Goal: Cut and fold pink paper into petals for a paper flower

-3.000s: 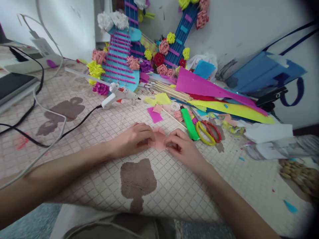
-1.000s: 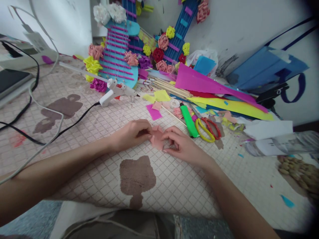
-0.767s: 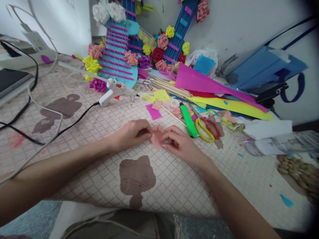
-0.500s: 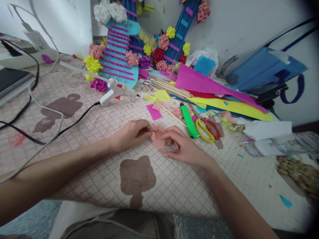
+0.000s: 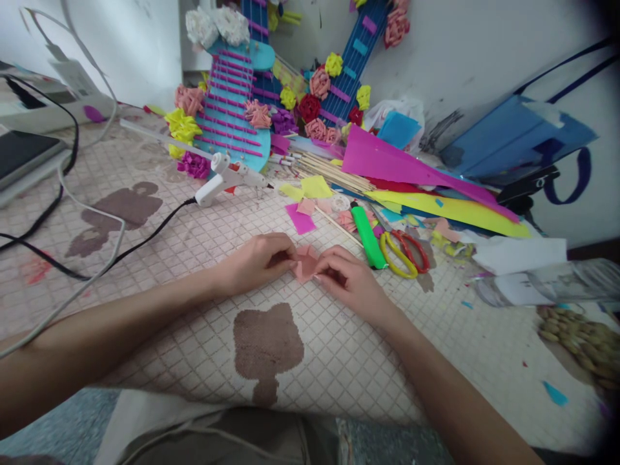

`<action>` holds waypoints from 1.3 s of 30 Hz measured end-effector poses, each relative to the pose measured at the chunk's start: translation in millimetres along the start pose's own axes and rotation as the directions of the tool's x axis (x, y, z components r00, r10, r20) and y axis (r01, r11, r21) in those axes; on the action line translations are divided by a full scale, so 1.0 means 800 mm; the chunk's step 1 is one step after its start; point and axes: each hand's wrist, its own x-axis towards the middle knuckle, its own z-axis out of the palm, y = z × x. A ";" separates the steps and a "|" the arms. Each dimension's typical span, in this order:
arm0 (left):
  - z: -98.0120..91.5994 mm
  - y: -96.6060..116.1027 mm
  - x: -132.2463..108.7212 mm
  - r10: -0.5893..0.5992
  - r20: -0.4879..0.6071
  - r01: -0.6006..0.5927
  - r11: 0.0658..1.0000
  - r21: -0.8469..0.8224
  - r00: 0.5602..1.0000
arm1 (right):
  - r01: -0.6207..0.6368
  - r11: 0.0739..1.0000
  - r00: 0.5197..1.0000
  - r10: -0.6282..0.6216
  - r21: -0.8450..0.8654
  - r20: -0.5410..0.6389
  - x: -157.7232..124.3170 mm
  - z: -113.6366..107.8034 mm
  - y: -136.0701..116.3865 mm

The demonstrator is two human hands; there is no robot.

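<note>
A small pink paper piece with raised, folded edges is between my two hands, above the quilted cloth. My left hand pinches its left edge with thumb and fingers. On the other side, my right hand has its thumb and fingers closed on the paper's right edge. Just beyond them lie a magenta paper square and yellow paper pieces. A green-handled cutter and scissors with yellow and red handles rest to the right of my right hand.
A white glue gun with a black cord lies at the back left. Behind are paper-flower decorations, wooden sticks and coloured sheets. At the right are a clear jar and a brown pile. Cables cross the left side.
My right hand's fingers have closed onto the right edge of the pink paper, and that edge is now bent upward. My left hand has kept its pinch.
</note>
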 end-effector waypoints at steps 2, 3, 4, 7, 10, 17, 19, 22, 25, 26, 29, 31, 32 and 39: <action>0.000 0.000 0.001 0.019 0.010 -0.019 1.000 -0.002 1.000 | -0.020 1.000 1.000 0.019 -0.006 -0.013 0.002 0.003 -0.001; 0.001 0.000 0.001 0.030 0.008 -0.030 1.000 -0.001 1.000 | -0.027 1.000 0.999 0.027 -0.013 -0.022 0.003 0.004 -0.001; 0.002 -0.001 0.002 0.043 0.005 -0.043 0.999 0.002 0.999 | -0.034 0.999 0.999 0.033 -0.019 -0.029 0.004 0.006 -0.002; 0.005 -0.002 0.003 0.077 -0.001 -0.077 0.997 0.012 0.997 | -0.053 0.998 0.998 0.051 -0.037 -0.048 0.006 0.011 -0.004; 0.006 0.000 0.004 0.082 -0.003 -0.082 0.996 0.027 0.997 | -0.081 0.996 0.994 0.077 -0.047 -0.071 0.007 0.015 -0.006; 0.010 0.002 0.006 0.090 -0.025 -0.088 0.994 0.071 0.996 | -0.126 0.989 0.988 0.118 -0.076 -0.101 0.010 0.019 -0.007; 0.011 0.001 0.006 0.094 -0.030 -0.092 0.993 0.078 0.995 | -0.138 0.987 0.986 0.129 -0.085 -0.102 0.010 0.019 -0.008; 0.013 0.000 0.006 0.107 -0.029 -0.104 0.991 0.090 0.994 | -0.147 0.984 0.985 0.137 -0.098 -0.100 0.009 0.020 -0.008; 0.013 0.000 0.006 0.109 -0.028 -0.106 0.990 0.097 0.994 | -0.148 0.983 0.986 0.137 -0.108 -0.099 0.009 0.020 -0.009; 0.013 0.000 0.006 0.106 -0.028 -0.103 0.990 0.099 0.994 | -0.146 0.983 0.986 0.136 -0.109 -0.098 0.009 0.021 -0.009; 0.013 0.001 0.006 0.095 -0.027 -0.092 0.991 0.100 0.995 | -0.140 0.984 0.987 0.130 -0.110 -0.098 0.008 0.021 -0.009; 0.013 0.001 0.006 0.089 -0.032 -0.085 0.991 0.103 0.996 | -0.138 0.984 0.987 0.128 -0.108 -0.100 0.008 0.021 -0.009; 0.013 0.001 0.006 0.087 -0.033 -0.083 0.991 0.104 0.996 | -0.139 0.984 0.987 0.128 -0.109 -0.101 0.008 0.021 -0.009; 0.014 0.001 0.007 0.089 -0.030 -0.085 0.989 0.119 0.996 | -0.142 0.984 0.987 0.132 -0.106 -0.093 0.007 0.020 -0.009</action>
